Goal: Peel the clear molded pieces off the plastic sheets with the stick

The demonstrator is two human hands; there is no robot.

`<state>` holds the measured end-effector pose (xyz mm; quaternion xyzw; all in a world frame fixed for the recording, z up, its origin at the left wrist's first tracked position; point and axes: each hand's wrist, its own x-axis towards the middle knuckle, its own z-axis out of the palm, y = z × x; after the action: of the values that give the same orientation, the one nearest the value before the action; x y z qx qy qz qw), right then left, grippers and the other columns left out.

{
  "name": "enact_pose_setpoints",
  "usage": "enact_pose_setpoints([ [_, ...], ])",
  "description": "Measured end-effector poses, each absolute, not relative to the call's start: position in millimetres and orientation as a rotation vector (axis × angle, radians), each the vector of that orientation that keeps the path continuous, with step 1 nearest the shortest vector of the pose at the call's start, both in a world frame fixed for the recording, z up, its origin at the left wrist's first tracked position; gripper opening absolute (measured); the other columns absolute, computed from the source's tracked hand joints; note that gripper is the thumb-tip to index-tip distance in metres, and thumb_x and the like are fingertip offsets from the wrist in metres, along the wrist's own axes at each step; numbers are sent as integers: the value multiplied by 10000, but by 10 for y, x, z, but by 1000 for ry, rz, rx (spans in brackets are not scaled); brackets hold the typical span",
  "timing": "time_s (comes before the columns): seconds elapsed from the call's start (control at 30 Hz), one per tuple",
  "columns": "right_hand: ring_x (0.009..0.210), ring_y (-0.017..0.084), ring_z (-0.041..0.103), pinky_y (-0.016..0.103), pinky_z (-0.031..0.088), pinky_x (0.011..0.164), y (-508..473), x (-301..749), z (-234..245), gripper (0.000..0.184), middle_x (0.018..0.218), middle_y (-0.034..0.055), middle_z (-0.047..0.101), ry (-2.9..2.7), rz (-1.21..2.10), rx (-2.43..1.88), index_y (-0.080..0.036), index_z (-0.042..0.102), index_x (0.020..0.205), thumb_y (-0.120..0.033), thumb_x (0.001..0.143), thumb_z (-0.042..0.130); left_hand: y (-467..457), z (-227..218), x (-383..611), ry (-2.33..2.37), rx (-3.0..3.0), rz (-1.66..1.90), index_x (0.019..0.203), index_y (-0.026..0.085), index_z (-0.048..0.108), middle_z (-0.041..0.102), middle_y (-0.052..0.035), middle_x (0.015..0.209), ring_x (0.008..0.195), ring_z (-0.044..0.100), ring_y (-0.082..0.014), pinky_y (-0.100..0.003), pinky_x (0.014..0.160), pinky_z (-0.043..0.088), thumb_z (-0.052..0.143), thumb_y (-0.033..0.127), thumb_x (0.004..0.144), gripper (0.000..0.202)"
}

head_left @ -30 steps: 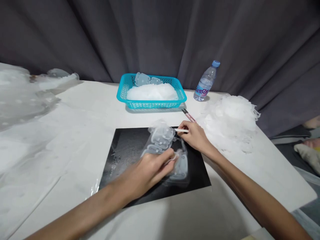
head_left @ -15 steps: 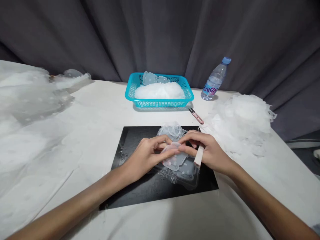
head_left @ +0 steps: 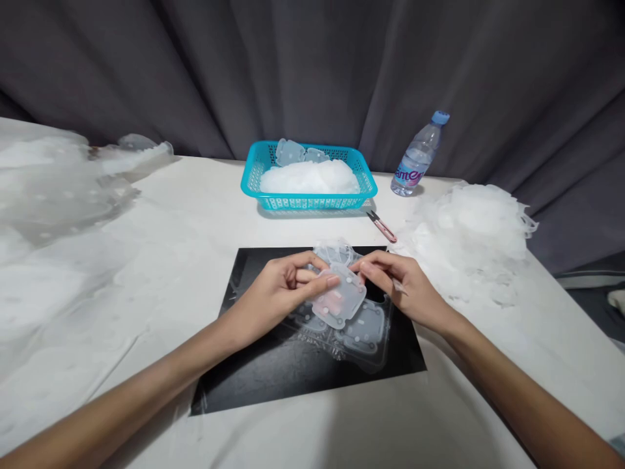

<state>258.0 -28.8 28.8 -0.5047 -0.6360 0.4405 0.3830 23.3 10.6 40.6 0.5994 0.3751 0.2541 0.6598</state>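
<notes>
A frosted, translucent plastic piece (head_left: pixel 347 298), roughly square with rounded corners and small raised dots, is pinched between the thumb and fingers of my left hand (head_left: pixel 288 283). Its face is tilted toward me. My right hand (head_left: pixel 398 280) is closed at the piece's upper right edge, thumb against index finger; whether the fingertips grip that edge I cannot tell. A pale stick-like tool (head_left: pixel 400 287) is tucked in the right hand, mostly hidden by the fingers. Beneath both hands lies a clear moulded sheet (head_left: pixel 366 332) with similar pieces, on a black mat (head_left: pixel 258 365).
Behind the mat stands a turquoise basket (head_left: pixel 312 200) heaped with frosted pieces. Pink-handled thread snips (head_left: pixel 382 228) and a water bottle (head_left: pixel 417 159) are to its right. Translucent scraps (head_left: pixel 483 228) pile up at right, and plastic sheets (head_left: pixel 58 189) cover the left side.
The frosted piece has been turned flatter toward me and shows more of its face. My right hand has rotated and shifted slightly off it; the pale stick has swung mostly out of sight.
</notes>
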Motion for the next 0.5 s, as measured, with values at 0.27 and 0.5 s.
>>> enact_pose_setpoints([
  [0.27, 804, 204, 649, 329, 442, 746, -204, 2757, 125, 203, 845, 39, 735, -2052, 333, -1479, -216, 696, 919, -341, 1038, 590, 239, 382, 154, 813, 1303, 653, 947, 180, 623, 764, 13, 677, 670, 767, -168, -215, 646, 588, 805, 413, 877, 305],
  [0.5, 906, 220, 609, 326, 454, 750, -314, 2700, 227, 332, 950, 27, 661, -2450, 586, -1372, -213, 604, 997, -490, 913, 765, 291, 336, 112, 696, 1179, 676, 1040, 197, 590, 806, -12, 890, 805, 806, -178, -271, 806, 642, 774, 400, 928, 296],
])
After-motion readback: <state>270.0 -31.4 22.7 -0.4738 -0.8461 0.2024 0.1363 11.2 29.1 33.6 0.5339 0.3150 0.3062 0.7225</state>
